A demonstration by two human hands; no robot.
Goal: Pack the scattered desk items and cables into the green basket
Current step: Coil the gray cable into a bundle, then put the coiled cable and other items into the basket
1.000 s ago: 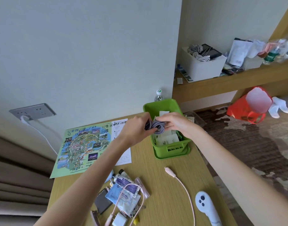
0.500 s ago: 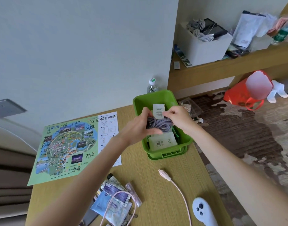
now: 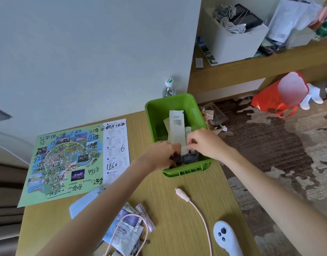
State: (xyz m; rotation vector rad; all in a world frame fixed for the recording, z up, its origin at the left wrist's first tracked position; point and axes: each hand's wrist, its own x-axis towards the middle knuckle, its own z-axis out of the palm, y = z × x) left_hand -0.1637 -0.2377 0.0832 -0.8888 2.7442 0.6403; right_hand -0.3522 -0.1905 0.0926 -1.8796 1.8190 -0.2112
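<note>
The green basket (image 3: 155,115) stands at the far right of the wooden desk, with paper slips (image 3: 176,126) standing in it. Both hands reach into its near end. My left hand (image 3: 159,156) presses down on the coiled grey-purple cable (image 3: 189,157) lying low in the basket. My right hand (image 3: 205,143) pinches a paper slip just above the coil. On the desk nearer me lie a pink cable (image 3: 197,209), a white controller (image 3: 226,237) and a heap of sachets (image 3: 129,230).
A green map sheet (image 3: 66,159) covers the left of the desk (image 3: 168,200). A water bottle (image 3: 169,88) stands behind the basket. Right of the desk edge is patterned carpet with a red bag (image 3: 277,98). A shelf above holds a white box (image 3: 231,39).
The coiled cable has gone from above the basket down into its near end. Both hands followed it in. The view has tilted down and closer.
</note>
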